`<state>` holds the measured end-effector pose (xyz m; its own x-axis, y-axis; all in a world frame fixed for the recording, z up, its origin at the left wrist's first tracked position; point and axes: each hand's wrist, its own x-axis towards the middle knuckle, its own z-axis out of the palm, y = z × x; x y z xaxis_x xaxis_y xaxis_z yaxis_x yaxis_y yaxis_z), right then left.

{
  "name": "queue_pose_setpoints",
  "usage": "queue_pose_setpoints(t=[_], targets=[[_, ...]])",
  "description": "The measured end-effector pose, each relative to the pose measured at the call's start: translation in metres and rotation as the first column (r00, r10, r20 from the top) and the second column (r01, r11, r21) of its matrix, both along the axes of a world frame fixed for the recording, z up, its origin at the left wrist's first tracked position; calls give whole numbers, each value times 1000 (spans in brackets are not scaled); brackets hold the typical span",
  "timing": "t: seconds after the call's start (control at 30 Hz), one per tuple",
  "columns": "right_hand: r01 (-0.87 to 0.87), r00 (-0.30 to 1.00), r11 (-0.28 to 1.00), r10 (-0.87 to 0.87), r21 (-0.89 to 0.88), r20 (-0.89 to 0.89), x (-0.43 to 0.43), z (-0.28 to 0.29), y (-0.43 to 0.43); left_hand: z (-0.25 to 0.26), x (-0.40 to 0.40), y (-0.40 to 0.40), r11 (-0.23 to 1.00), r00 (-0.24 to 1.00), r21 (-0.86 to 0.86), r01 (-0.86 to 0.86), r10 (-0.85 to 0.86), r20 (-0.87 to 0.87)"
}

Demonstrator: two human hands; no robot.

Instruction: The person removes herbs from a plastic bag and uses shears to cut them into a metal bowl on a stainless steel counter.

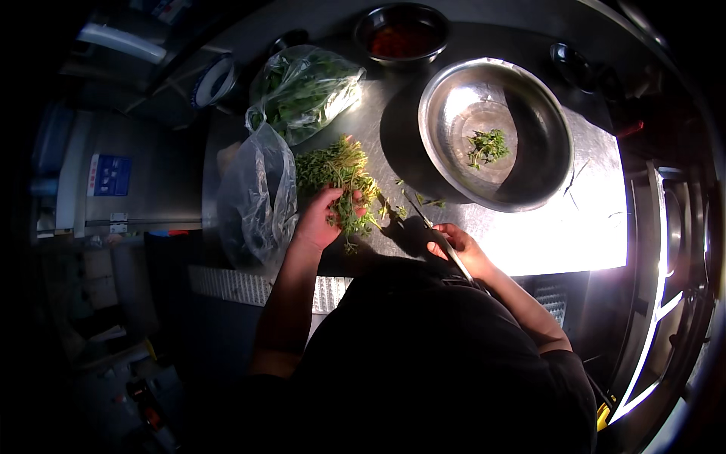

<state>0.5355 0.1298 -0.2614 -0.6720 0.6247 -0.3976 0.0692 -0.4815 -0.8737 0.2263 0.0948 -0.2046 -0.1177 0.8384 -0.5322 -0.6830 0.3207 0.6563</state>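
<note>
My left hand [326,220] is closed around some stems of leafy green herbs [334,164], which lie in a loose heap on the steel table [374,122]. In my right hand [458,249] is a long, thin metal tool [451,255], perhaps a knife or tongs; its tip points away from me, toward some cut sprigs [431,202] on the table. Beyond my right hand stands a wide steel bowl [544,142] with a small clump of herbs [488,147] at its bottom. A clear plastic bag [258,193] lies left of the heap.
A plastic bag of greens [306,91] rests behind the heap. At the back stands a metal bowl [402,57] with reddish contents. A small dark bowl [572,67] is at the back right, and a blue-rimmed bowl [213,80] at the back left.
</note>
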Motion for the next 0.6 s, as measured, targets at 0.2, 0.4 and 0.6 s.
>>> queue_pose_setpoints(t=[0.2, 0.4, 0.6], targets=[[-65, 997, 997, 67, 47, -42, 3, 22, 2, 7, 30, 11, 997, 998, -41, 59, -59, 0], [-79, 995, 991, 85, 108, -53, 4, 29, 2, 2, 42, 19, 978, 957, -29, 207, -208, -202], [-110, 993, 986, 113, 127, -16, 2, 36, 5, -6, 48, 20, 946, 897, -26, 323, -315, -310]])
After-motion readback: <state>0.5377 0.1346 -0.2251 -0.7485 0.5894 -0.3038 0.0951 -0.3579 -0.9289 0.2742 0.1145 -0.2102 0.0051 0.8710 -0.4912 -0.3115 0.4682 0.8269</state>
